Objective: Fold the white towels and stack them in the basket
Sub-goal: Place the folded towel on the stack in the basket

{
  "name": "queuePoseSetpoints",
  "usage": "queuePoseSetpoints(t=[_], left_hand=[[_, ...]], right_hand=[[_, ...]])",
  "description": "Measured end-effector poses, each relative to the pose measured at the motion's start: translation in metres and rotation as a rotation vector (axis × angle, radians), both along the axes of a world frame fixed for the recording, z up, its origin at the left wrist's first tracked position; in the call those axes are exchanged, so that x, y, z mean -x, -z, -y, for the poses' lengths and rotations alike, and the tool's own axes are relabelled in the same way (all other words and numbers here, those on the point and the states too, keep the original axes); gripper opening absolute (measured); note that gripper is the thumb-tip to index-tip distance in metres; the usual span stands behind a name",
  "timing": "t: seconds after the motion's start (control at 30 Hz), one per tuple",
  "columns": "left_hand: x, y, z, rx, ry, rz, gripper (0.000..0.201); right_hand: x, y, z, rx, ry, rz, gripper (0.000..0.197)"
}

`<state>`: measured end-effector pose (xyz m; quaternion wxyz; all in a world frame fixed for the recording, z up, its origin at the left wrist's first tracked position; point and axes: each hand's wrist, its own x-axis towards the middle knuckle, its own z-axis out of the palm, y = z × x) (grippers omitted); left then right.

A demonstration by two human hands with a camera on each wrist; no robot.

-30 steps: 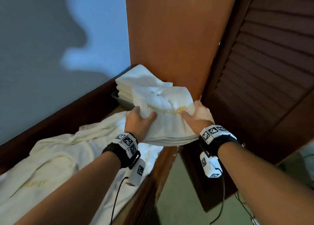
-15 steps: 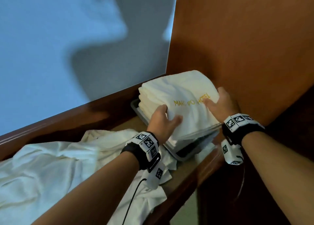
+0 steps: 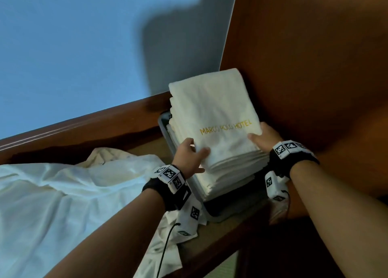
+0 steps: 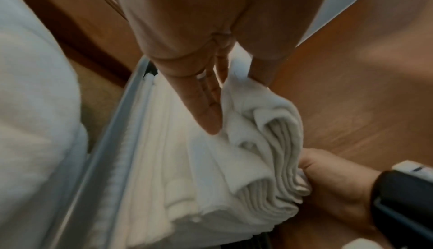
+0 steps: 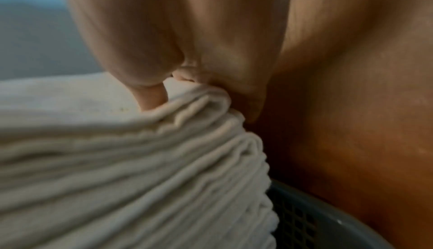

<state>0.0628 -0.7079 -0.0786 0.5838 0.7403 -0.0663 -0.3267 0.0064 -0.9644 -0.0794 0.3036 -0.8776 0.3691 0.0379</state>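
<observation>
A folded white towel (image 3: 212,110) with gold hotel lettering lies on top of a stack of folded towels (image 3: 228,177) in a grey basket (image 3: 164,120). My left hand (image 3: 190,155) pinches its near-left corner, thumb on top and fingers (image 4: 206,108) against the side of the stack. At the near-right corner my right hand (image 3: 261,136) pinches the folded edge (image 5: 201,101), with the thumb (image 5: 150,95) on top, close to the wooden panel. The basket rim (image 4: 110,153) runs along the stack's left side, and its mesh wall (image 5: 302,223) shows below the towels.
A heap of unfolded white towels (image 3: 63,193) lies on the shelf left of the basket. A wooden side panel (image 3: 304,68) stands tight against the basket's right. A dark wooden rail (image 3: 84,128) runs behind, and the shelf's front edge (image 3: 220,242) is just below the basket.
Both hands carried the lettered towel forward and set it down flat on the stack in the basket. The hands still hold its near corners.
</observation>
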Motion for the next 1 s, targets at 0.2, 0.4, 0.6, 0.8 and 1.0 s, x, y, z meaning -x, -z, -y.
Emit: queuePoseSetpoints(t=[0.2,0.4,0.6,0.8,1.0], left_hand=[[0.015,-0.015,0.019,0.118,-0.139,-0.118,0.032],[0.009,-0.01,0.012,-0.008,-0.12,-0.046,0.057],[-0.068,-0.019,0.009,-0.364,0.051,0.968,0.074],[-0.154,-0.026,0.025,-0.918,0.656,1.01,0.111],[-0.173,0.016,0.022,-0.841,0.661,0.834,0.113]], right_hand=[[0.008,-0.008,0.017,0.039,0.036,0.22,0.031],[0.018,-0.004,0.018,0.184,-0.028,-0.007,0.048],[0.008,-0.02,-0.031,0.519,-0.239,0.178,0.056],[-0.006,0.003,-0.05,0.205,-0.349,-0.136,0.113],[-0.013,0.029,-0.062,0.246,-0.397,-0.236,0.123]])
